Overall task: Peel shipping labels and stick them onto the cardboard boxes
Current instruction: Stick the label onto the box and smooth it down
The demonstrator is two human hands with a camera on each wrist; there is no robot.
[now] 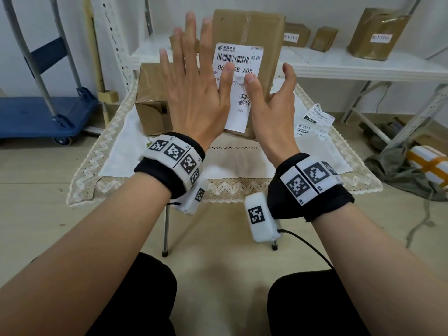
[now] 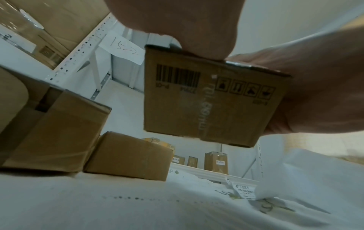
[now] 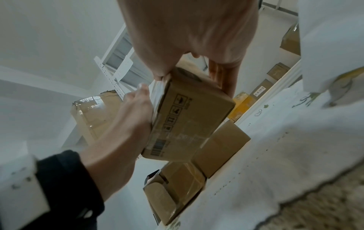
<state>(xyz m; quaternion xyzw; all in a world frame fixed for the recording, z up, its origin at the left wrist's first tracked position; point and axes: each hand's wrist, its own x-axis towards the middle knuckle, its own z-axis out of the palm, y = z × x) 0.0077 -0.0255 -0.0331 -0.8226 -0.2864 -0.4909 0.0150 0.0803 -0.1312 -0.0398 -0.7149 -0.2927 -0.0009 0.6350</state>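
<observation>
Two plain cardboard boxes (image 1: pixel 151 103) sit at the table's (image 1: pixel 232 163) far-left corner. Left hand (image 1: pixel 194 93) – fingers straight and spread, thumb pressing the shipping label (image 1: pixel 238 86) onto the held box (image 1: pixel 252 32), raised above mid-table. Right hand (image 1: pixel 271 110) grips that box's right side. Spare labels (image 1: pixel 314 122) lie by the right edge.

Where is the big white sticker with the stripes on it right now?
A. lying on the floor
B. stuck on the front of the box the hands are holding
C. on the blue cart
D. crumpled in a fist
B: the shipping label lies flat on the held box, with the left hand pressing it and the right hand gripping the box.
</observation>
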